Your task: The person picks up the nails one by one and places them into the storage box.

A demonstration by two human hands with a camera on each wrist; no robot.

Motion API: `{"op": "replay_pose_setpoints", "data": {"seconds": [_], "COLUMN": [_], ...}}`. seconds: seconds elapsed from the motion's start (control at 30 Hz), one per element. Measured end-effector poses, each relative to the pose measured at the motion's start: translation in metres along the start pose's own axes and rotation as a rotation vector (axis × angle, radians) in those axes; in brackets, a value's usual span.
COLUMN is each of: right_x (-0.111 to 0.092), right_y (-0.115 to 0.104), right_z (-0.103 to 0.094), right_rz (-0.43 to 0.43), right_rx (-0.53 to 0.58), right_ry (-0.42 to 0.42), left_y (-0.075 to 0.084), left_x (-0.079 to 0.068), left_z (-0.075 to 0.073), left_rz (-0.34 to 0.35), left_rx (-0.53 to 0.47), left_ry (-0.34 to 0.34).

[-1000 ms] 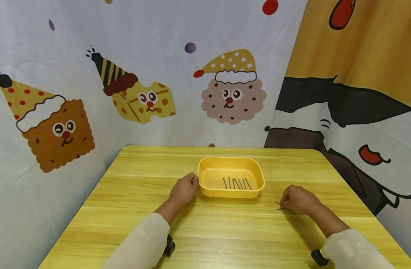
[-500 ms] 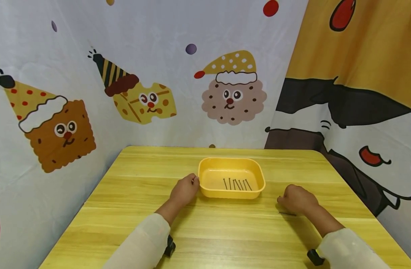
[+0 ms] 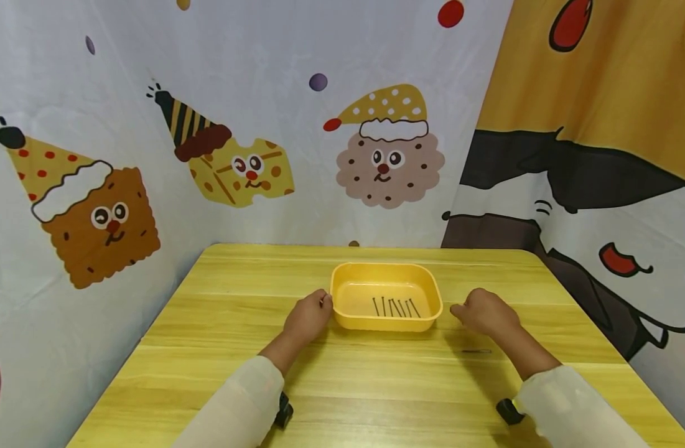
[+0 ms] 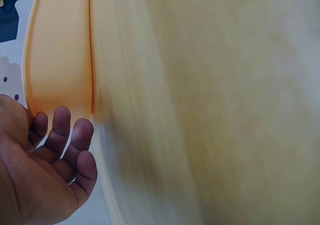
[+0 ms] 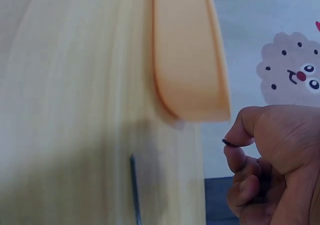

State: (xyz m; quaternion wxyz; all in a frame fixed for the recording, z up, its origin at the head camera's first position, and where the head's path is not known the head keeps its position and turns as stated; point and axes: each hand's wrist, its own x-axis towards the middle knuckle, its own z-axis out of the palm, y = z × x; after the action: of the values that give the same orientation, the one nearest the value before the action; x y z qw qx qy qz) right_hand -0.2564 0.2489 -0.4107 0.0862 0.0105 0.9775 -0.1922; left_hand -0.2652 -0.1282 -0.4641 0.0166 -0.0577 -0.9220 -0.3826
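Note:
In the head view a yellow plastic tray (image 3: 387,323) stands on the table, with several thin dark nails (image 3: 395,307) lying in its right half. At its left end my left hand (image 3: 308,316) grips the rim; the left wrist view shows curled fingers (image 4: 60,130) against the tray wall (image 4: 60,50). My right hand (image 3: 488,314) is raised just right of the tray. Between its thumb and forefinger it pinches a nail (image 5: 226,142), of which only a dark end shows. Another nail (image 3: 476,351) lies on the table below that hand.
The light wooden table (image 3: 348,386) reaches back to a cloth backdrop (image 3: 297,37) printed with cartoon figures. A dark wrist camera (image 3: 510,411) sits below the right sleeve, and another dark camera (image 3: 284,410) below the left.
My right hand has lifted from the table with a nail and moved left toward the tray. One nail stays on the table. The left hand and tray have kept their places.

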Motion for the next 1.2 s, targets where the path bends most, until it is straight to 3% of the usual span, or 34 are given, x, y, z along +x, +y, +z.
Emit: {"op": "replay_pose_setpoints", "data": {"seconds": [0.23, 0.8, 1.2], "right_x": [0.004, 0.014, 0.023], "right_y": [-0.02, -0.062, -0.088], "right_z": [-0.006, 0.003, 0.013], "right_rz": [-0.014, -0.079, -0.062], "right_rx": [0.021, 0.054, 0.041], "right_ry": [0.021, -0.006, -0.045], "left_y": [0.001, -0.001, -0.001], "left_x": [0.0, 0.0, -0.001], "left_z": [0.0, 0.0, 0.0], "left_rz": [0.001, 0.01, 0.01], "left_rx": [-0.006, -0.009, -0.013], "left_ry": [0.002, 0.002, 0.003]}}
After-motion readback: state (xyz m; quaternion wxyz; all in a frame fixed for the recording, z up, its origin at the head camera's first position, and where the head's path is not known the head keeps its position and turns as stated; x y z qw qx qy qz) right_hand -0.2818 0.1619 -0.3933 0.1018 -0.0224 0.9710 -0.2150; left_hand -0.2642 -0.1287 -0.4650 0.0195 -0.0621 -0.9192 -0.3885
